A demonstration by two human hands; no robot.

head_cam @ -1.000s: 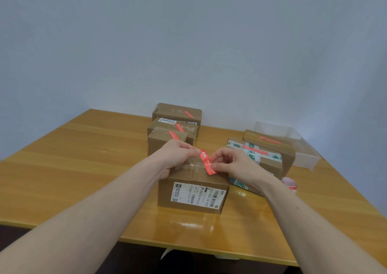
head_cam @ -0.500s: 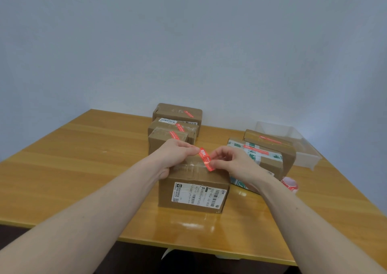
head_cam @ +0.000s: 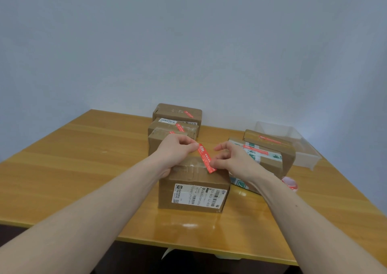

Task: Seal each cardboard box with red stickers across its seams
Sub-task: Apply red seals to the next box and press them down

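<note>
A brown cardboard box point(head_cam: 193, 196) with a white shipping label stands nearest me on the table. Above its top a red sticker point(head_cam: 206, 157) runs slantwise. My left hand point(head_cam: 178, 150) pinches the sticker's far end while its palm rests on the box top. My right hand point(head_cam: 229, 158) pinches the near end of the sticker over the box's front right edge. Whether the sticker touches the cardboard is unclear.
Three stickered boxes point(head_cam: 178, 114) stand in a row behind. Two more boxes point(head_cam: 272, 154) lie at the right, near a clear plastic tray point(head_cam: 293, 139). A sticker roll point(head_cam: 290, 183) sits by my right wrist on the wooden table point(head_cam: 83, 169).
Both hands have stayed over the near box with the sticker stretched between them. The sticker's near end has come down a little toward the box's front edge.
</note>
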